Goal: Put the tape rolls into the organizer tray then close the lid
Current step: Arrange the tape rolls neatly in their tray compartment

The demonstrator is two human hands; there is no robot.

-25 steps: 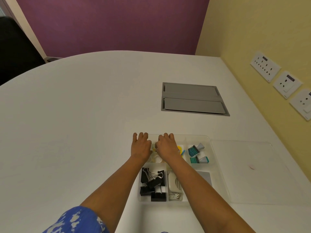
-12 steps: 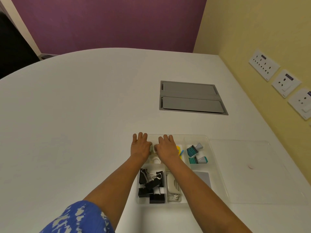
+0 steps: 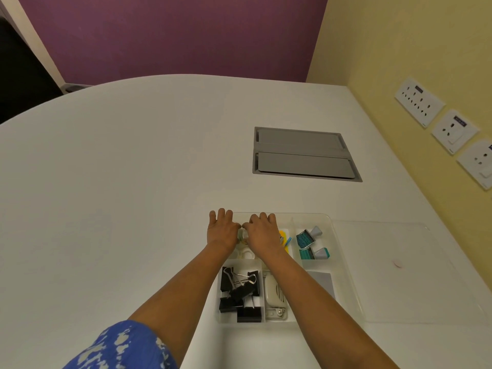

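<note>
A clear organizer tray (image 3: pixel 346 265) sits on the white table near me. Its clear lid (image 3: pixel 404 272) lies open flat to the right. Both hands rest palm down over the far-left compartment, fingers reaching to the far rim. My left hand (image 3: pixel 222 231) and my right hand (image 3: pixel 262 234) touch at the thumbs, pressed on a small pale tape roll (image 3: pixel 242 237) between them. More white tape rolls (image 3: pixel 246 253) lie in the same compartment just below the hands. What is under the palms is hidden.
Black binder clips (image 3: pixel 241 291) fill the near-left compartment, with a beige stapler (image 3: pixel 274 292) beside them. Teal stamps (image 3: pixel 310 245) and yellow notes (image 3: pixel 284 234) lie at the far right. A grey cable hatch (image 3: pixel 303 155) is set into the table. Wall sockets (image 3: pixel 419 101) line the right wall.
The two hands have drawn slightly closer over the tape compartment until the thumbs meet. Nothing else has moved apart from a small shift of the view.
</note>
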